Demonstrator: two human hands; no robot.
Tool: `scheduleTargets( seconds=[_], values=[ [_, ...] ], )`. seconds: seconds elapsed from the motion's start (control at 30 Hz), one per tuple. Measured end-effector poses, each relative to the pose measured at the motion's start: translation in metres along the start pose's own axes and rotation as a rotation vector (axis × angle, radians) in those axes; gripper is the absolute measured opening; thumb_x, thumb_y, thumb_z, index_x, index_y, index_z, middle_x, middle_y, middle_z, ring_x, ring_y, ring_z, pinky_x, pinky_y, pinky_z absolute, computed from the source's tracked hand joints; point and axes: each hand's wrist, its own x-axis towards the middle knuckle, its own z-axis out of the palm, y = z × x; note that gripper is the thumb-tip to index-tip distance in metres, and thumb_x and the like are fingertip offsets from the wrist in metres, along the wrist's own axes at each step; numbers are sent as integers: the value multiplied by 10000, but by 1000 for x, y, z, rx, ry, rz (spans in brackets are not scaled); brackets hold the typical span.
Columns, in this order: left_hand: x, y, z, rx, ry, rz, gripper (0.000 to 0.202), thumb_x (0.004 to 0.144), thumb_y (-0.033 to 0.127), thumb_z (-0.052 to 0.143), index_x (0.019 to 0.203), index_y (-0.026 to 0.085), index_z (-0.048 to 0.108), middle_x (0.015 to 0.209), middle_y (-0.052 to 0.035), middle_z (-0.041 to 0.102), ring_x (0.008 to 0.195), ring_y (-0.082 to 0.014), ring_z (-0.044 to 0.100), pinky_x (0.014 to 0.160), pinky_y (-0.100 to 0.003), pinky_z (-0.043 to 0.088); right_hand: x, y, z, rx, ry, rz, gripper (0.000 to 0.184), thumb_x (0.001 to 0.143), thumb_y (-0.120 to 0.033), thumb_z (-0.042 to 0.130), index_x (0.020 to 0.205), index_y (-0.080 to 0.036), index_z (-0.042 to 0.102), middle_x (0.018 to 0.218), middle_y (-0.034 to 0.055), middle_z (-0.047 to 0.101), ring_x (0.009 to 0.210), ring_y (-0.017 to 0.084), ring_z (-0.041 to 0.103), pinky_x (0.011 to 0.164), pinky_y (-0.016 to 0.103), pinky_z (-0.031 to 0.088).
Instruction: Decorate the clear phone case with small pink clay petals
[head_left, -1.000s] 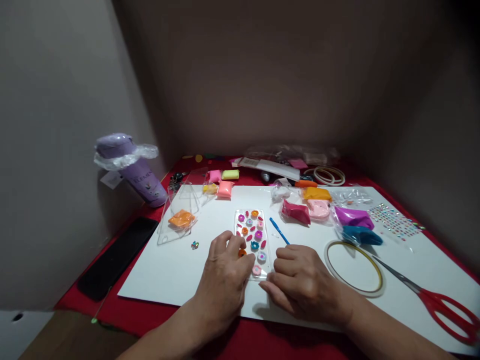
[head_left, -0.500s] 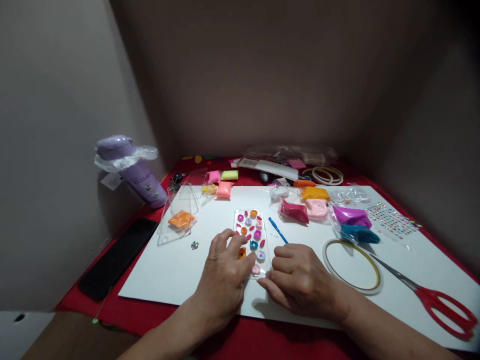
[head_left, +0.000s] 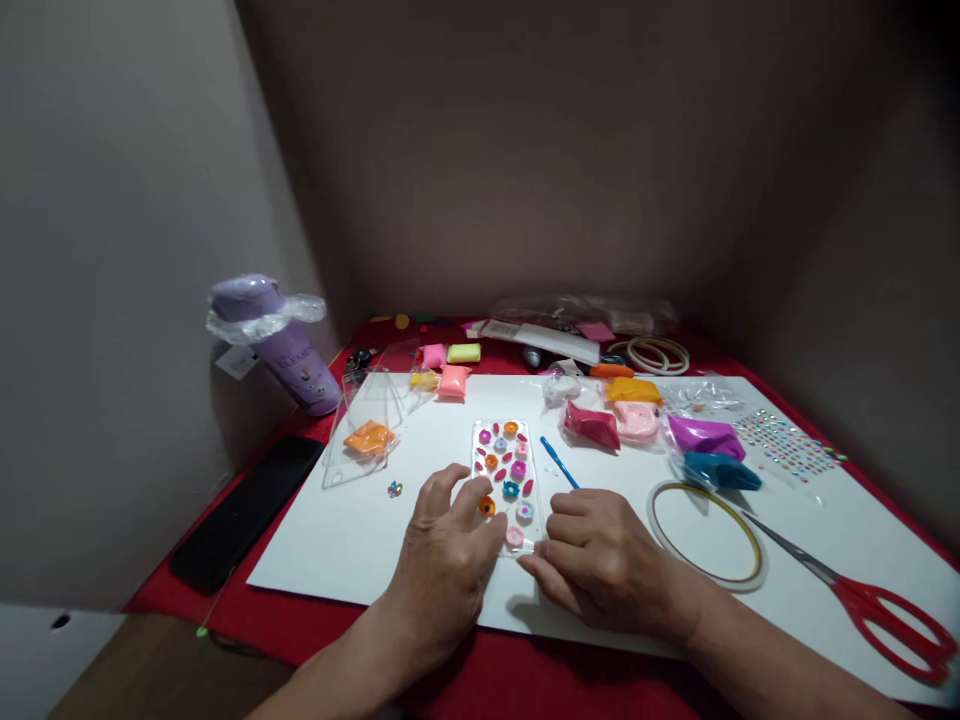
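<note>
At lower centre, the right hand [head_left: 600, 560] is curled at the corner of a clear, rectangular plastic panel [head_left: 534, 500] studded with multicoloured flowers, apparently for steadying; whether it is gripped cannot be told. The left hand's [head_left: 448, 550] thumb and forefinger are parted around a small, round orange flower [head_left: 487, 507]. Beyond, a slim blue stick [head_left: 559, 461] is laid within reach.

I see my clear panel [head_left: 535, 462] patterned with flowers [head_left: 511, 490] in orange, magenta, teal, pale blue and pink, among deep-pink ovals [head_left: 528, 487]. My slim tool [head_left: 559, 462] is blue, my scissors [head_left: 851, 597] have red handles, my tumbler [head_left: 289, 355] is lilac, my board [head_left: 435, 430] white, my tablecloth [head_left: 555, 680] red. The gems [head_left: 787, 445] are multicoloured dots.
</note>
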Motion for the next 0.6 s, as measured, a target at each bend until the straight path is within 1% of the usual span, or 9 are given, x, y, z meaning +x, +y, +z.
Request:
scheduleTargets(
  seconds=[0.23,0.3,0.37,0.43,0.5,0.57,0.6],
  values=[
    [1,-1,0,-2,-14,-8,184,826,42,511,811,165,646,1114,-101,574,1163,-312,382,958,-496,389,-1,1,1,16,-4,12,401,898,-178,547,497,-179,549,470,-15,523,472,129,431,478,298,263],
    [2,-1,-1,-10,-4,-17,187,818,37,510,767,165,637,1114,-98,579,1168,-314,385,955,-501,393,-1,2,1,22,0,14,413,902,-175,540,489,-178,543,464,-13,520,470,129,423,481,296,265],
    [2,0,-4,-27,26,-28,189,805,39,515,765,171,644,1138,-98,578,1171,-317,387,944,-503,402,-1,2,1,32,-1,10,422,909,-172,529,488,-177,538,464,-10,518,471,128,419,483,295,269],
    [0,4,-12,-55,89,-30,213,790,42,514,840,181,668,1170,-105,570,1168,-317,394,939,-506,411,-1,1,1,41,-4,-7,423,917,-161,519,495,-177,538,468,-9,509,471,127,413,484,293,272],
    [-7,13,-24,-86,182,-27,307,763,33,505,979,178,666,1183,-121,566,1157,-309,409,948,-509,415,-2,0,0,48,18,-39,400,916,-143,521,519,-179,553,470,-10,494,468,128,404,479,295,271],
    [-21,24,-37,-110,302,-22,362,752,32,504,1068,154,631,1138,-131,587,1115,-288,453,946,-496,425,-5,-1,1,64,63,-64,312,898,-117,548,599,-181,609,474,-10,490,472,138,410,466,301,272],
    [-30,29,-43,-116,363,-11,310,772,59,520,1051,146,623,1077,-125,611,1063,-271,491,924,-480,438,-7,-1,1,78,95,-78,244,882,-97,570,665,-180,644,495,-5,522,483,141,434,470,301,301]
  ],
)
